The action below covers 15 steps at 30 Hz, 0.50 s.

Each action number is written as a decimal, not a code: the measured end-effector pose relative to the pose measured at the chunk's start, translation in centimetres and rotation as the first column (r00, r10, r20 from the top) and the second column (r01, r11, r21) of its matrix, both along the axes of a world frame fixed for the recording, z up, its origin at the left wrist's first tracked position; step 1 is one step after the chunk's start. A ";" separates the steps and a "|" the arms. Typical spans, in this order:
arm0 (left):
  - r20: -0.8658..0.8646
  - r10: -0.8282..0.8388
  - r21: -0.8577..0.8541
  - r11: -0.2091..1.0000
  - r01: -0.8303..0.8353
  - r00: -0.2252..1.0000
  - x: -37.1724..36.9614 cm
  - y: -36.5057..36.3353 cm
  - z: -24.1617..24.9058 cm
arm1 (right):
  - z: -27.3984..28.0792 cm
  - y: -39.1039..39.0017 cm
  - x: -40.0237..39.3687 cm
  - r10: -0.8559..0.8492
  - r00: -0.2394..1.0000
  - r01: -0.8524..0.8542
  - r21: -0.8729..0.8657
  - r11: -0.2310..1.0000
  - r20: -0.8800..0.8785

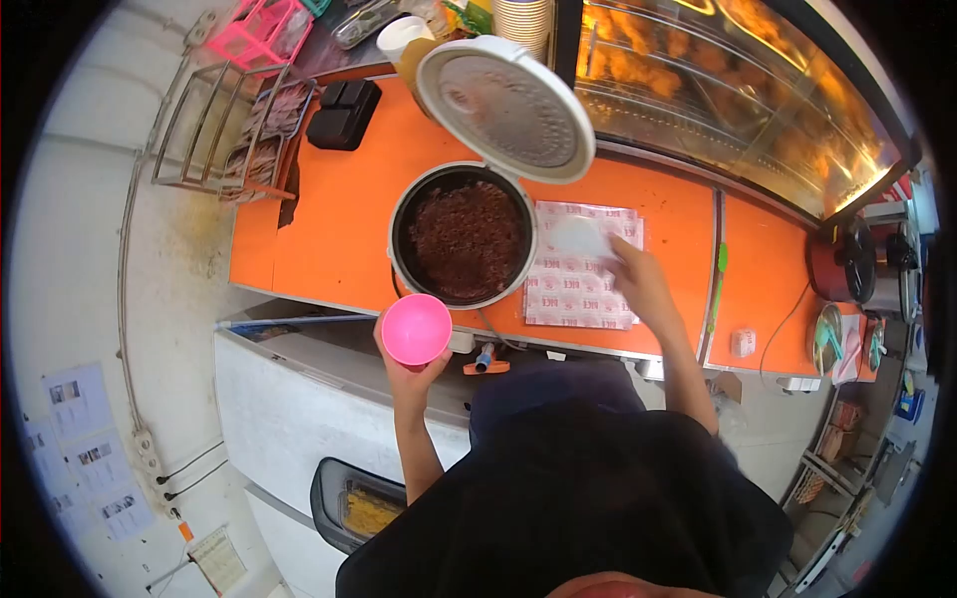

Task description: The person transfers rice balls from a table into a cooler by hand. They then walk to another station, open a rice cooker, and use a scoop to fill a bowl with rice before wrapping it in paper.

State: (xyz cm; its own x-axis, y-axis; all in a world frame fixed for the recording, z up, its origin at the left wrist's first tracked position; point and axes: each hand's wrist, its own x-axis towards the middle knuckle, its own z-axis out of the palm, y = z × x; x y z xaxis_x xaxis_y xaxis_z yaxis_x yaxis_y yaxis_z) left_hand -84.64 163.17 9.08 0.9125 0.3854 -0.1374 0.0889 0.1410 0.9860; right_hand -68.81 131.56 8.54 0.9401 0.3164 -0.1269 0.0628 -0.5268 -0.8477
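Observation:
My left hand [406, 377] is wrapped round a pink plastic bowl [417, 329], its round opening facing up, at the front rim of the rice cooker. The rice cooker [396, 254] stands with its lid [513, 115] raised and holds dark reddish-brown rice [467, 239]. Further right, my right hand [638, 282] is closed on the edge of a pale, translucent flat thing [578, 237], blurred, whose kind I cannot tell. It overlaps the stack of red-and-white printed wrapping papers [578, 302] on the orange counter [329, 234].
A lit glass display case [698, 110] with fried food lines the back right. At the back left are a black box [344, 115] and a metal rack [219, 135]. A green utensil [719, 284] lies right of the papers. Below the counter's front stands a white freezer [299, 399].

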 end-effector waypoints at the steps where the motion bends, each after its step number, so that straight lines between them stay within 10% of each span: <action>1: -0.074 0.005 0.033 0.999 -0.003 0.997 -0.4 0.8 -0.8 | 2.5 4.4 1.3 0.094 0.967 -0.044 -0.208 0.977 0.237; 6: -0.068 -0.122 0.118 0.985 0.129 0.990 -2.4 1.1 -6.0 | -3.0 21.1 8.3 0.527 0.653 0.158 -0.778 0.608 0.544; 8: -0.054 -0.122 0.187 0.974 0.130 0.991 -2.3 0.1 -6.6 | -5.5 24.2 10.0 0.778 0.216 0.451 -0.767 0.457 0.590; 11: -0.090 -0.337 -0.067 0.941 0.331 0.937 -1.4 -1.8 -7.0 | -8.2 25.7 10.4 0.922 0.318 0.020 -0.974 0.224 0.219; 15: -0.053 -0.437 0.072 0.895 0.440 0.898 -0.3 -2.6 -7.2 | -8.2 26.4 11.6 0.913 0.351 -0.179 -0.943 0.282 0.206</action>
State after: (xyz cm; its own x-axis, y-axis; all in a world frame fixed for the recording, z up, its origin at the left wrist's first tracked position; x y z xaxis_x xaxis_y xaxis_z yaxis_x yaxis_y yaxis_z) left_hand -84.99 160.57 1.88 0.9866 -0.0420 -0.1579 0.1581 0.0005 0.9874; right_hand -57.17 157.98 0.37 0.3899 0.9106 -0.1375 0.8954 -0.3400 0.2875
